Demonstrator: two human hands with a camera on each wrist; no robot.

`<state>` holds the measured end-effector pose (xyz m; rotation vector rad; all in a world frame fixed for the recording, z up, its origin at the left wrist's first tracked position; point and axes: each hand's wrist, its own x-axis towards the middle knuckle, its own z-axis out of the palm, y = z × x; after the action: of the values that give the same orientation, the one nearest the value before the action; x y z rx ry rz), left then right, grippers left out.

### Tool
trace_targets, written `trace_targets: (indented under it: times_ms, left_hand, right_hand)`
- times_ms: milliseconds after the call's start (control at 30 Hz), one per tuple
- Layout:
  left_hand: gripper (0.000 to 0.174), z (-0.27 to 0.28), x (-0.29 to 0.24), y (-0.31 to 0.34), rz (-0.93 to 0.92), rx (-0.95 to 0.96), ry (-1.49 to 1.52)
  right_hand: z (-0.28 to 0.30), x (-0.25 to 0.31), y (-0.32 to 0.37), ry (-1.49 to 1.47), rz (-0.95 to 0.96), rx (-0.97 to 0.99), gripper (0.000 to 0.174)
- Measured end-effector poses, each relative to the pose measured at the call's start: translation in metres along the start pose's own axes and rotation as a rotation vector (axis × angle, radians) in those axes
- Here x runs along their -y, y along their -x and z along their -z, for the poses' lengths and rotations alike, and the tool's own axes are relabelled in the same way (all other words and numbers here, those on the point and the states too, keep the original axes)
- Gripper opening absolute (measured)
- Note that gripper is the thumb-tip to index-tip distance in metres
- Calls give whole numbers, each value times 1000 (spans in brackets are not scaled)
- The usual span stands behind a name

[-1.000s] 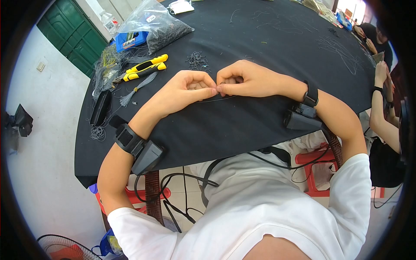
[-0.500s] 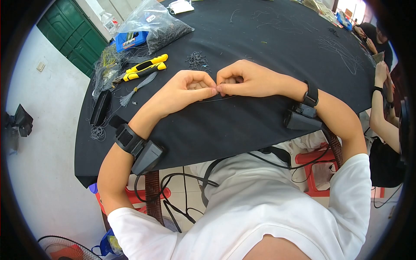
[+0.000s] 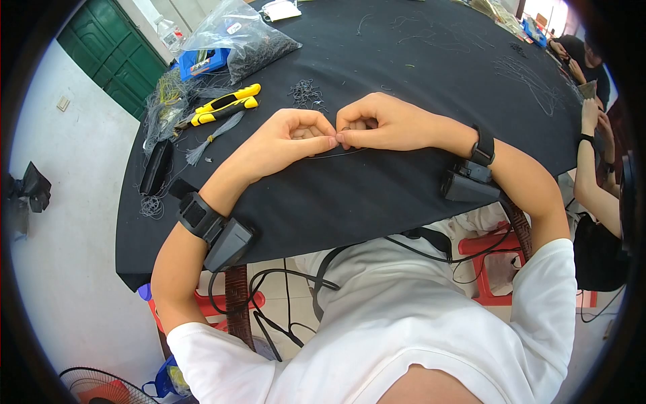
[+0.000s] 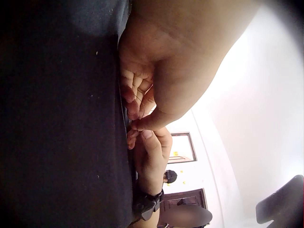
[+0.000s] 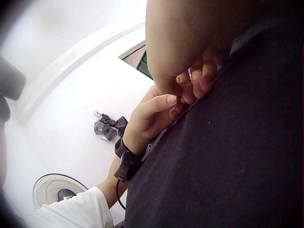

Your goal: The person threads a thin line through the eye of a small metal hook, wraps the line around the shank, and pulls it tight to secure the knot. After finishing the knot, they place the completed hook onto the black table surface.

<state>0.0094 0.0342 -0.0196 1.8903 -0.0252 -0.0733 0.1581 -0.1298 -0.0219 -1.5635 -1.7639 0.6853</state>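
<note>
In the head view, the left hand [image 3: 286,140] and right hand [image 3: 387,124] meet fingertip to fingertip above the black tablecloth [image 3: 323,209]. Both pinch a thin grey strand [image 3: 340,155] between thumb and index finger; part of it bows out just below the thumbs. The knot or joint at the fingertips is too small to make out. In the left wrist view, the left thumb of the near hand [image 4: 161,76] touches the other hand's fingertips [image 4: 147,135]. The right wrist view shows the right hand [image 5: 185,57] against the left hand [image 5: 149,116], its other fingers curled.
Yellow-black pliers [image 3: 225,106], a tied strand bundle [image 3: 214,138] and tangled strands [image 3: 161,111] lie at left. A clear bag of grey pieces [image 3: 259,54] stands behind. A small strand pile [image 3: 306,94] lies beyond the hands. Another person's arms [image 3: 592,155] are at right.
Both hands keep the same place and pinch. At the far right, the other person's hands have shifted slightly.
</note>
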Motion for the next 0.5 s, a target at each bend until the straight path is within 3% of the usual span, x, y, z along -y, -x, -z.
trace_targets:
  times_ms: [500]
  left_hand:
    - [14, 0, 1, 0, -11, 7, 9]
  right_hand:
    - [0, 0, 0, 2, -9, 3, 21]
